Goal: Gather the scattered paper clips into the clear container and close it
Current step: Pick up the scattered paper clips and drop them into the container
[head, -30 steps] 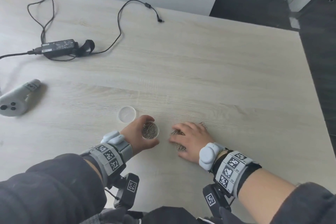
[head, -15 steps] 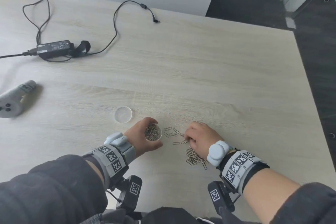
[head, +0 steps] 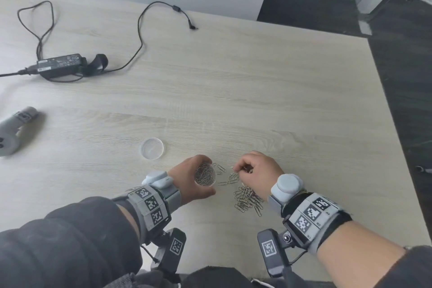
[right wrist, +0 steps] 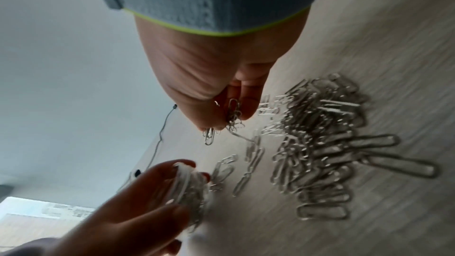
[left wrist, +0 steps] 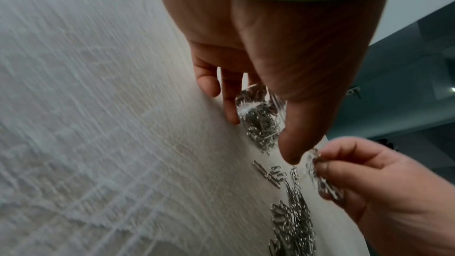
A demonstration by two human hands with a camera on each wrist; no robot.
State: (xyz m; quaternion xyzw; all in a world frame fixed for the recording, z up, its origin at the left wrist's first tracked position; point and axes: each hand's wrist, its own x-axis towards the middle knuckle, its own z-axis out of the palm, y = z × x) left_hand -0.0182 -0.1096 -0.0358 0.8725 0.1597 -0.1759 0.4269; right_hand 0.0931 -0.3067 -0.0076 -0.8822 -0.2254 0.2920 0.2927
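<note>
Worktop [head: 245, 82]: pale wood-grain; it carried everything, all of the task's things lying near its front edge.
Left hand [head: 187, 177]: it rested on the worktop with its fingers [left wrist: 230, 96] and thumb curled round the clear container [head: 205, 175], gripping it with the open mouth upward.
Right hand [head: 259, 168]: it was raised just off the worktop beside the container, the fingers [right wrist: 248, 104] bunched and pinching a small cluster of clips [right wrist: 232, 118], some dangling below.
Loose clips [head: 248, 199]: a heap lay under and nearer than the right wrist, with a few strays [head: 222, 170] between heap and container.
Lid [head: 152, 148]: it lay flat and apart, beyond and left of the container, nearer the left hand.
Key relation: the container's mouth lay directly to the left of the pinching fingers, near but not touching, so the drop would seem to call for a short carry leftward and over the rim.
Progress: the container was already well stocked; many clips were still out and the lid was off.
</note>
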